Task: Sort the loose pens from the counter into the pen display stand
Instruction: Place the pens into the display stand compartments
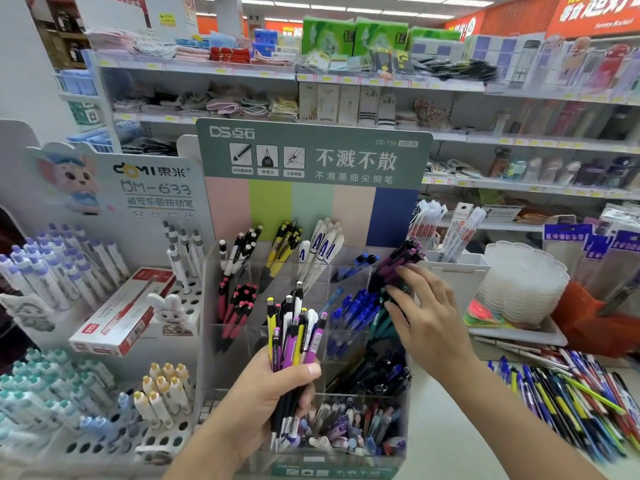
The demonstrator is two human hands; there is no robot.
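Note:
A clear tiered pen display stand (239,344) with a green header card stands in front of me, its compartments sorted by colour. My left hand (273,393) grips a mixed bunch of pens (296,336), purple, yellow, white and black, upright before the stand. My right hand (424,317) reaches into the stand's right side, fingers spread and touching the purple pens (398,263) in the upper right compartment. Whether it holds one I cannot tell. A heap of loose pens (571,396) lies on the counter at the right.
A white peg-hole stand (114,441) with lavender, teal and yellow pens sits at the left, with a red-and-white pen box (124,313) on it. A stack of white plates (523,282) and an orange bin (595,323) stand at the right. Store shelves fill the back.

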